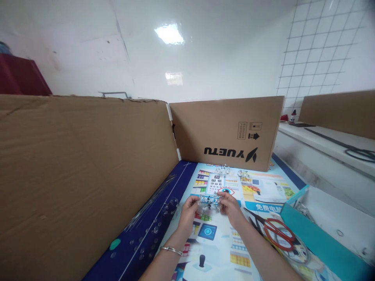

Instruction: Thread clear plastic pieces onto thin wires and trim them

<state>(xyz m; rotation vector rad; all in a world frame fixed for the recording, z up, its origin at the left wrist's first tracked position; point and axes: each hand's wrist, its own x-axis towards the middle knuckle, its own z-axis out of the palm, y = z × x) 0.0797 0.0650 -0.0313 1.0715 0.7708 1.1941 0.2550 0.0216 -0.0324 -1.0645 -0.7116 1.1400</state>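
Note:
Between my two hands is a cluster of clear, shiny round pieces with small dark bits [209, 204], held just over the printed table cover. My left hand [188, 212] pinches its left side, thumb and fingers together. On the right side, my right hand [231, 208] grips it the same way. The exact make of the cluster is too small to tell. Two similar clear clusters [222, 171] lie farther back, near the cardboard. Loose clear round pieces [155, 230] are scattered on the dark blue strip left of my left hand.
Red-handled scissors [279, 234] lie right of my right forearm, by a coil of clear line [301, 251]. A teal box [315, 234] with small metal pieces stands at the right. Cardboard walls [88, 164] rise left and behind. A green disc [115, 244] lies at the left.

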